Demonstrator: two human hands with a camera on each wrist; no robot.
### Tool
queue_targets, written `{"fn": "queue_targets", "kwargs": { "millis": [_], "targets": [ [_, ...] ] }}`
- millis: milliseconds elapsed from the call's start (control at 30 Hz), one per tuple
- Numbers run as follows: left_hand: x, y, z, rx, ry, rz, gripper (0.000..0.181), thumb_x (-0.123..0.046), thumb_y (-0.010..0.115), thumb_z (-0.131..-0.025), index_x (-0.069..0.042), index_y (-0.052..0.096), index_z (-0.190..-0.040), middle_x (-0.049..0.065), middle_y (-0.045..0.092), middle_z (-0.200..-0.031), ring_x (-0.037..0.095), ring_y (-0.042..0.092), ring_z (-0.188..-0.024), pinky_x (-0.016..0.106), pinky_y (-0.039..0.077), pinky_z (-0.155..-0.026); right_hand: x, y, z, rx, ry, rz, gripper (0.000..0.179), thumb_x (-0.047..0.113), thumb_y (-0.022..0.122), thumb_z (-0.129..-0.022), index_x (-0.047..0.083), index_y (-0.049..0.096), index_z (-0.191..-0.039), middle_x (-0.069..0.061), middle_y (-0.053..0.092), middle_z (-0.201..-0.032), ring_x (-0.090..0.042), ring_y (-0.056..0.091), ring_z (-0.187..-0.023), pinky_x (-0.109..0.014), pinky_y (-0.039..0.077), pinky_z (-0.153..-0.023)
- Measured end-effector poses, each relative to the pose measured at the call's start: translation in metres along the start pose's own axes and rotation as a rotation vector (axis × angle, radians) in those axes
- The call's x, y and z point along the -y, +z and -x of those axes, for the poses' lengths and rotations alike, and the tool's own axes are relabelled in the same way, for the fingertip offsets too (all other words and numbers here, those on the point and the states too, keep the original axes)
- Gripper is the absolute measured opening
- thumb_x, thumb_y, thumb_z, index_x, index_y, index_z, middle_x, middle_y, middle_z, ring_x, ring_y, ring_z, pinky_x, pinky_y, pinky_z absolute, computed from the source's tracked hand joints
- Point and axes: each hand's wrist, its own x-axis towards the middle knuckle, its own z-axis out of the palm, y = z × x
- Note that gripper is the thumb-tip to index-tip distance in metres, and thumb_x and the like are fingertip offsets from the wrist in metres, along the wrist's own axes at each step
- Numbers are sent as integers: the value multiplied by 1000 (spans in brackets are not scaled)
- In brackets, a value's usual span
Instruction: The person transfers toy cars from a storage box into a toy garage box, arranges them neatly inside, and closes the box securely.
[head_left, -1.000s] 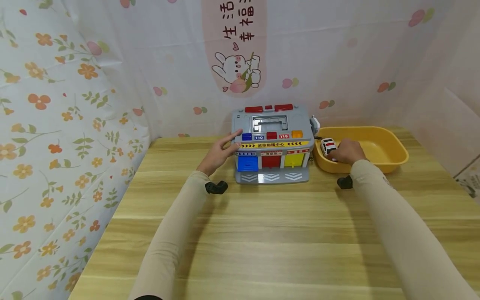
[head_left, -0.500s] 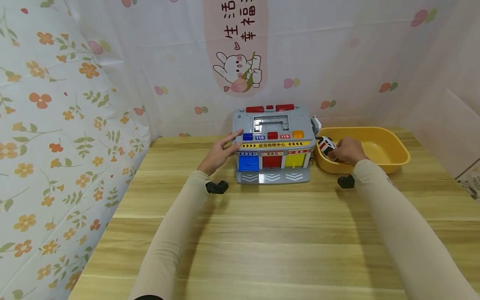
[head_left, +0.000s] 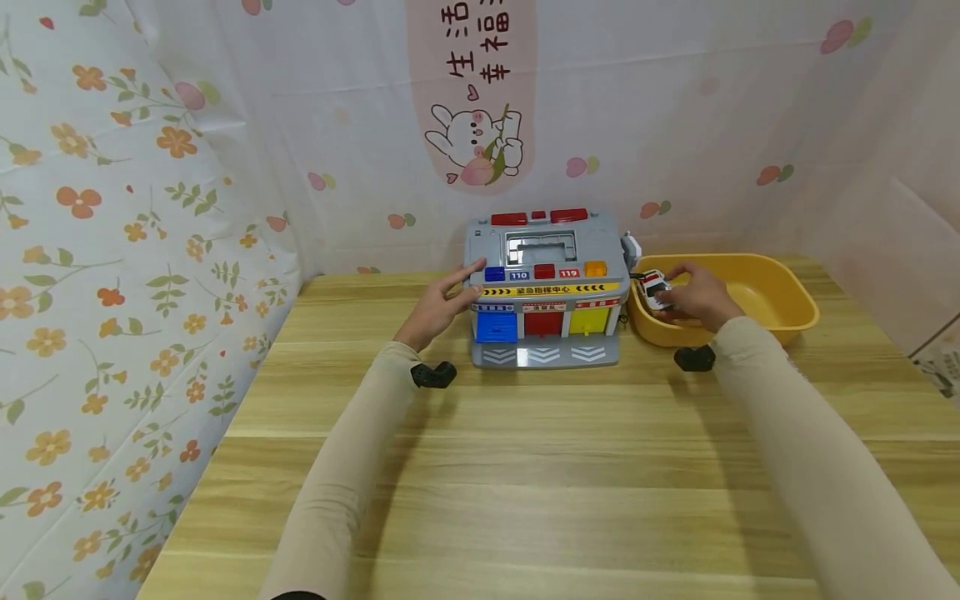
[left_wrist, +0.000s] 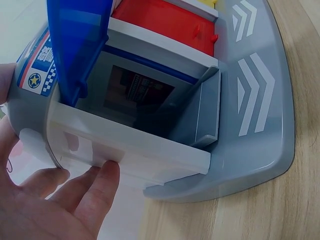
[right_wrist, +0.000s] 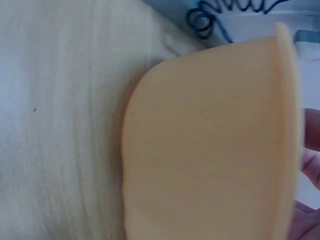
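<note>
My left hand [head_left: 435,310] rests against the left end of a grey toy rescue station [head_left: 600,242]. In the left wrist view its fingers [left_wrist: 102,192] lie along the white side wall, and the thumb is at the roof edge. The station's blue door [left_wrist: 80,40] is swung up, baring the compartment behind it. The red door [head_left: 543,323] and yellow door [head_left: 589,320] are down. At the left end of a yellow basin [head_left: 780,292], my right hand [head_left: 703,296] pinches a white toy car [head_left: 656,287] with red and dark markings. The basin wall hides most of this hand in the right wrist view.
Both the station and basin stand near the back of a wooden table [head_left: 525,467]. A white handset [head_left: 632,248] with a dark coiled cord [right_wrist: 202,20] hangs at the station's right end. A printed cloth [head_left: 337,117] hangs behind the table.
The toy car has turned and tilted at the basin's left end. My right hand has risen slightly and turned, its fingers now showing more above the rim. The left hand stays in place.
</note>
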Motion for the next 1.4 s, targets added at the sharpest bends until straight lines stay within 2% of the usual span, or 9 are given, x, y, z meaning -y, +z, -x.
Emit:
{"fn": "queue_targets", "kwargs": {
  "millis": [233,367,567,833,1000,1167,1400],
  "targets": [
    [0,0,0,-2,-12,4,49,-38,55,-103,-38,43,-151,-4,18,-170,30,24,-156,50,39,-118,-3,-9,9,29,-25,-145,31,6,57,-101,2,37,-125,-30,37,-134,-16,71,-79,-30,62,-81],
    [0,1,0,-2,-14,2,49,-38,55,-103,-39,43,-151,-4,19,-170,30,25,-156,49,40,-118,-8,-11,16,40,-59,-146,26,5,54,-102,1,39,-122,-27,35,-134,-16,66,-82,-27,62,-80],
    [2,1,-1,1,-9,8,49,-38,56,-103,-39,44,-151,-5,21,-169,27,19,-158,49,41,-117,-13,-10,27,64,-89,-140,25,8,50,-104,-3,42,-125,-22,38,-127,-8,67,-80,-23,61,-80],
    [4,1,-2,-3,-11,8,49,-39,55,-103,-39,44,-151,-4,20,-169,29,19,-157,50,39,-118,-13,-12,37,44,-85,-172,29,19,49,-106,1,45,-129,-16,39,-128,-3,69,-83,-21,59,-85],
    [2,0,-2,4,-24,13,51,-35,54,-104,-36,41,-153,-3,17,-170,29,18,-158,50,38,-119,-12,-11,48,36,-97,-193,29,21,49,-106,4,46,-129,-13,39,-128,-4,69,-86,-23,59,-89],
    [3,1,-1,-2,-25,18,50,-37,55,-103,-38,42,-152,-3,16,-170,30,23,-156,49,39,-118,-6,-9,62,27,-105,-233,29,23,52,-105,5,48,-127,-10,38,-131,-7,67,-90,-23,58,-92],
    [1,1,0,-12,-26,12,49,-40,56,-102,-41,44,-150,-1,17,-170,31,24,-156,49,40,-118,-5,-6,76,10,-127,-253,24,24,56,-103,9,55,-122,-16,37,-140,-13,63,-96,-25,59,-90]
  ]
}}
